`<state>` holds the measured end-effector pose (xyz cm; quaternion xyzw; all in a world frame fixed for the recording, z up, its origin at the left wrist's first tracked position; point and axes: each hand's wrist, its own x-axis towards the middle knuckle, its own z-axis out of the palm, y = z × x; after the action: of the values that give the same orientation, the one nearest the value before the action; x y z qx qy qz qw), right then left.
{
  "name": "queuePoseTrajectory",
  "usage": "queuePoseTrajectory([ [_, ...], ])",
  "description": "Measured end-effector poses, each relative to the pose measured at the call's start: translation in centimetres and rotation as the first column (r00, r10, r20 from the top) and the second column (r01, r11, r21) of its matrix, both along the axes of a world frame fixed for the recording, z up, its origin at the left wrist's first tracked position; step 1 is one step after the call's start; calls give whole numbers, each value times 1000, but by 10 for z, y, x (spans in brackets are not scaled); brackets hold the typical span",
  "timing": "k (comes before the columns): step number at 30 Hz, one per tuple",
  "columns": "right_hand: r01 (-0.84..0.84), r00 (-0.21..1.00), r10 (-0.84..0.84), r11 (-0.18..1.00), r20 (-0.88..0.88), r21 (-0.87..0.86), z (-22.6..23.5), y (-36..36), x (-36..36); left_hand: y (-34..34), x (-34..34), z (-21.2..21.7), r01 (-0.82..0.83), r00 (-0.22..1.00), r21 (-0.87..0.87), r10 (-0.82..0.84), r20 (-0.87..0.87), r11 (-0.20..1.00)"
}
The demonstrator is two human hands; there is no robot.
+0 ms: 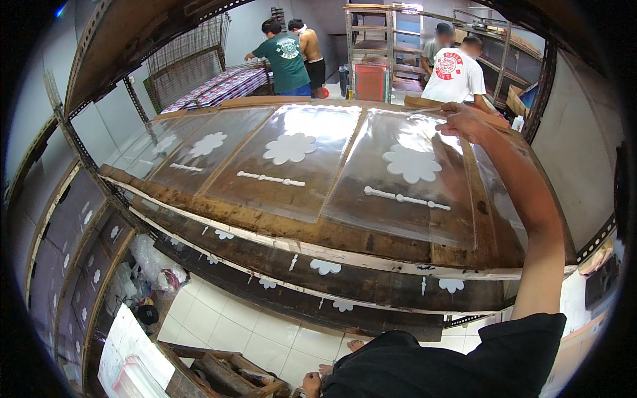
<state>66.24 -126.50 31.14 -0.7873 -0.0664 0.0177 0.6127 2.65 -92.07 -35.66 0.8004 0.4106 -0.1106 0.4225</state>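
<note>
A long, worn brown wooden table (pixel 371 235) with rough, stained boards carries a row of glossy clear plastic sheets, each printed with a white flower shape and a white bar. Lower wooden shelves (pixel 345 282) hold more flower-printed sheets. The rightmost clear plastic sheet (pixel 405 179) lies flat and shiny at the table's right end. The right hand (pixel 464 121) reaches to that sheet's far corner, fingers curled together on its edge. The left hand (pixel 312 383) shows only at the bottom edge; whether it grips anything cannot be told.
</note>
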Motion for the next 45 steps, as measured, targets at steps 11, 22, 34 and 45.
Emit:
queuePoseTrajectory([
  [11,-253,868,412,847,277,-468,-37,-59,92,4,-10,-2,-1,1000,-33,0,-29,999],
  [22,-37,989,61,985,137,-166,-3,-28,40,20,-26,1,5,999,-53,-7,-37,999],
  [34,20,998,-9,984,62,-179,-15,-11,38,32,-37,6,-23,998,-77,19,-54,997],
  [45,42,981,18,951,193,-305,-35,-40,73,29,-44,-34,-24,998,0,24,-66,1000],
])
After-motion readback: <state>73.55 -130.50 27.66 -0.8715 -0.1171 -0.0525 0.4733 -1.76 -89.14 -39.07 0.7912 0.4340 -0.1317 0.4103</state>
